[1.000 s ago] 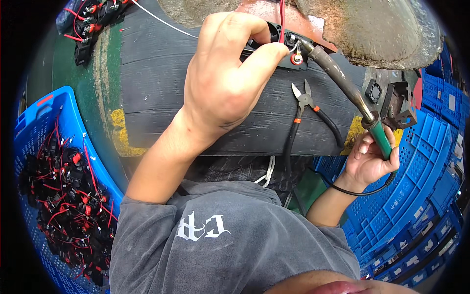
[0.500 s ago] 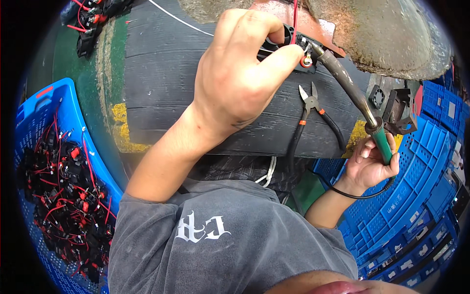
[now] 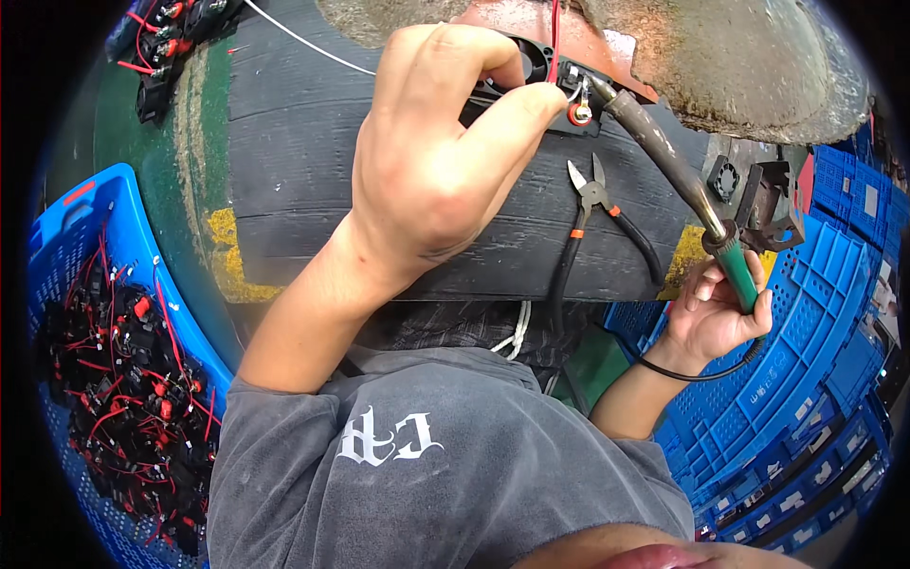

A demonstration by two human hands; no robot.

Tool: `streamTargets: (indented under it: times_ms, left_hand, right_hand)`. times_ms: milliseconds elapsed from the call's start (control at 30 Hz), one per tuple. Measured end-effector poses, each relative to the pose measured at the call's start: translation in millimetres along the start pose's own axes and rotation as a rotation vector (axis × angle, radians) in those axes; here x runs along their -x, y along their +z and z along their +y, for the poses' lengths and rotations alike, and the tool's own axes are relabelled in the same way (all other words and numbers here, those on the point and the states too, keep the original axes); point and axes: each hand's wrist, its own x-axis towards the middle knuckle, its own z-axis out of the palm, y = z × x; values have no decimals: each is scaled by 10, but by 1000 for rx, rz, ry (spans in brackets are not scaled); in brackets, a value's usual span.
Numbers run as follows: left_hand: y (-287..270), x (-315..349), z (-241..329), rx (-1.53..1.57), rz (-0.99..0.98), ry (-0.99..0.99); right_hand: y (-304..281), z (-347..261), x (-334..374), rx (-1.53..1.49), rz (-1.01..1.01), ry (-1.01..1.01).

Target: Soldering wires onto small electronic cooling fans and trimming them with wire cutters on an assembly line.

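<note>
My left hand [image 3: 441,161] is raised over the dark wooden bench [image 3: 303,190] and pinches a small black fan part [image 3: 545,71] with a red wire [image 3: 554,38] running up from it. My right hand [image 3: 716,308] grips the green handle of a soldering iron [image 3: 678,175]. The iron's tip touches the part at a small terminal beside my left fingertips. Much of the black part is hidden under my left fingers.
Black-and-orange cutters [image 3: 592,204] lie on the bench between my hands. A blue crate [image 3: 104,379] at the left holds several black parts with red wires. Blue crates [image 3: 815,379] stack at the right. A small black stand [image 3: 763,204] sits near the iron's handle.
My left hand and the part have shifted slightly up and right in view. The iron's tip stays against the part. My right hand holds steady on the handle.
</note>
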Motion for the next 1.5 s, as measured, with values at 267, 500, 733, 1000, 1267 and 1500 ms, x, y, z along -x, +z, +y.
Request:
streamTargets:
  times_ms: [267,500,733,1000,1267,1500]
  left_hand:
    - [-78,-25,16,-7,2,-11]
    - [-150,-16,18,44,1,-87]
    - [-185,41,22,76,94,-229]
    - [-302,-52,103,5,-9,-323]
    - [-188,-28,232,38,-139,-616]
    - [-207,-51,279,10,-208,-697]
  right_hand:
    - [7,-10,-19,-55,-35,11]
    - [-50,-32,-11,-42,-76,-25]
    - [-65,-84,93,-35,-28,-47]
    - [-140,-184,285,-130,29,-17]
    - [-634,-221,512,-263,114,-58]
    - [-1198,-532,728,-330,280,-168]
